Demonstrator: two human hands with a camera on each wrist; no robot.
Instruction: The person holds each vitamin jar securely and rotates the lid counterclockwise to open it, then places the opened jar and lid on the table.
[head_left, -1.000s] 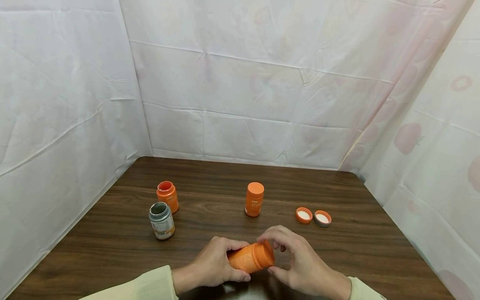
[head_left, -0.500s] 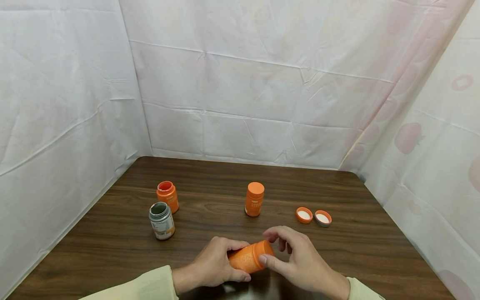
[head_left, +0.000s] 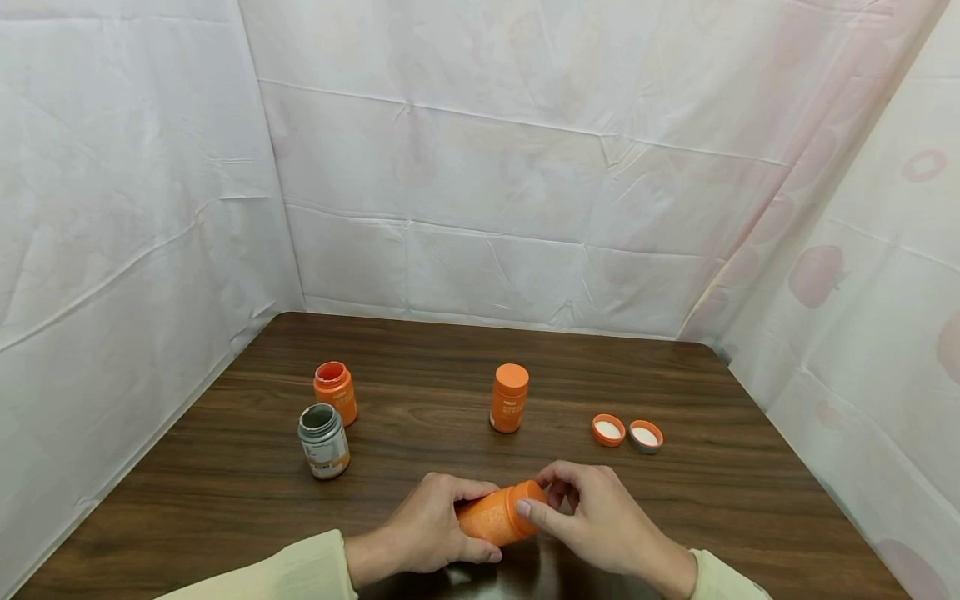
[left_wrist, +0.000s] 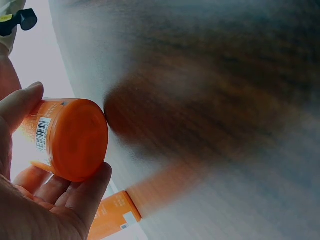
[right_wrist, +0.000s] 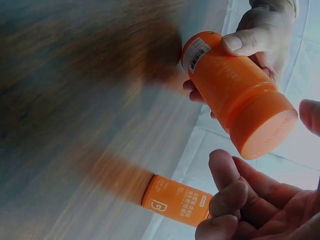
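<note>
My left hand (head_left: pixel 431 525) grips an orange bottle (head_left: pixel 491 517) round its body, thumb on the near side. The bottle leans to the right, with its orange screw cap (right_wrist: pixel 263 125) on and facing my right hand (head_left: pixel 596 517). In the right wrist view the right thumb (right_wrist: pixel 310 116) and loosely bent fingers stand on either side of the cap, with small gaps to it. From the left wrist view I see the bottle's round base (left_wrist: pixel 80 140) and a barcode label (left_wrist: pixel 42 134). A second capped orange bottle (head_left: pixel 509 400) stands upright farther back.
On the left stand two uncapped bottles, one orange (head_left: pixel 337 396) and one grey (head_left: pixel 326 450). Two caps, one orange (head_left: pixel 607 431) and one grey-sided (head_left: pixel 646 437), lie inside-up at the right. White printed sheets (head_left: pixel 487 167) hang round the dark wooden table (head_left: pixel 420 358).
My right fingers have shifted round the cap: they lifted away from its top, the thumb came up over its near side, and the fingertips drew back toward it. The left hand has stayed still.
</note>
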